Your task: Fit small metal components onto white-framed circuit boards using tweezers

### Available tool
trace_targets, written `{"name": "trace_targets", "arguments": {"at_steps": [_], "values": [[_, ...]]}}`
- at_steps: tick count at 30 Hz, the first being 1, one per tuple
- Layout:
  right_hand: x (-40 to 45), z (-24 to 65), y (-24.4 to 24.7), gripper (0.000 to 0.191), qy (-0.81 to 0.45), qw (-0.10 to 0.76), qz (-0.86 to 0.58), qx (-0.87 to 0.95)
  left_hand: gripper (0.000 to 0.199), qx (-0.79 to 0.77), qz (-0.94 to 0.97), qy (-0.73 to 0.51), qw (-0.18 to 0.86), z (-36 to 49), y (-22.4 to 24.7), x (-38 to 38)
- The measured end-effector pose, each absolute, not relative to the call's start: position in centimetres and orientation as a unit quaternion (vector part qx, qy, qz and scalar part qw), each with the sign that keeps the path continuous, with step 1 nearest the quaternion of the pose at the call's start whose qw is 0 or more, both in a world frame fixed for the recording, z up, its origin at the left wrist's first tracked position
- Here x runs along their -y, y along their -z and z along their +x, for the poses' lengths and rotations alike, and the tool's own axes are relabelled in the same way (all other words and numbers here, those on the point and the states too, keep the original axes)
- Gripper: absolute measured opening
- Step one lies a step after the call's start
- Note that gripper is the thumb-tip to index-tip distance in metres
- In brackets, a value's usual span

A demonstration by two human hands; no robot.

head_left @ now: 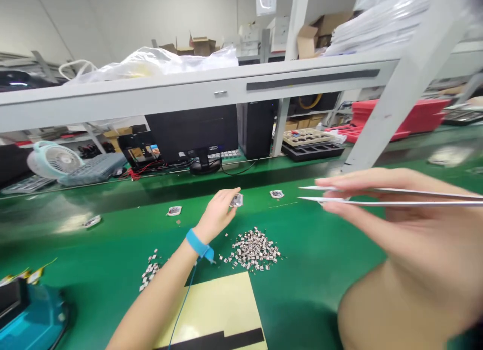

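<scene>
The left hand [215,216] pinches a small square metal component [236,200] between its fingers [229,195], just above mid-frame. The right hand [396,219] closes its fingers [350,181] on steel tweezers [377,196], whose tips stand apart and empty. Below lie a large heap of loose components [252,249] and a smaller heap [150,269] on the green bench [320,289]; three single pieces [276,194] sit apart, higher up.

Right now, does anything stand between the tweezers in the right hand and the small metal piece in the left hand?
No, nothing visible stands between the tweezers in the right hand and the small metal piece in the left hand. A flat piece lies on the green mat below that gap, apparently out of the way.
</scene>
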State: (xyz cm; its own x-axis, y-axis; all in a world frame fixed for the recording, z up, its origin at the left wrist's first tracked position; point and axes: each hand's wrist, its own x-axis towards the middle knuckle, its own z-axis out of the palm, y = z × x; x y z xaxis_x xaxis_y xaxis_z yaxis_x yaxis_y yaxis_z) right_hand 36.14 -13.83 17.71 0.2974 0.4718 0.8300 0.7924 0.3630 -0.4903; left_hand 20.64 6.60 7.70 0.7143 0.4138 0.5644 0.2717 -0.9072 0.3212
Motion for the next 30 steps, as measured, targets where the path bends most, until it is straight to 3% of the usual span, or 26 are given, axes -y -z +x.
{"name": "trace_targets", "arguments": {"at_steps": [5,8,11,17,20,24,30], "values": [[11.0,34.0,-17.6,0.017,0.016,0.528,-0.498,0.688,0.048,-0.152,0.859,-0.371,0.318,18.6,-11.8,-1.2],[10.0,33.1,-17.2,0.017,-0.025,0.504,-0.461,0.730,0.048,-0.142,0.830,-0.392,0.371,17.1,-13.3,0.2],[9.7,32.7,-16.8,0.021,-0.020,0.517,-0.448,0.729,0.045,-0.148,0.834,-0.431,0.311,16.1,-14.1,0.6],[9.4,32.0,-16.5,0.024,-0.013,0.525,-0.443,0.727,0.025,-0.095,0.866,-0.489,0.045,16.1,-14.1,1.1],[9.4,31.8,-16.5,0.023,-0.045,0.522,-0.432,0.734,0.017,-0.068,0.859,-0.506,-0.026,16.4,-13.7,1.1],[9.6,31.7,-16.6,0.027,-0.069,0.540,-0.411,0.731,0.011,-0.064,0.860,-0.505,-0.020,16.4,-13.7,1.1],[10.1,31.5,-16.9,0.036,-0.080,0.579,-0.383,0.715,0.002,-0.097,0.853,-0.498,0.122,16.1,-14.3,1.3]]}}
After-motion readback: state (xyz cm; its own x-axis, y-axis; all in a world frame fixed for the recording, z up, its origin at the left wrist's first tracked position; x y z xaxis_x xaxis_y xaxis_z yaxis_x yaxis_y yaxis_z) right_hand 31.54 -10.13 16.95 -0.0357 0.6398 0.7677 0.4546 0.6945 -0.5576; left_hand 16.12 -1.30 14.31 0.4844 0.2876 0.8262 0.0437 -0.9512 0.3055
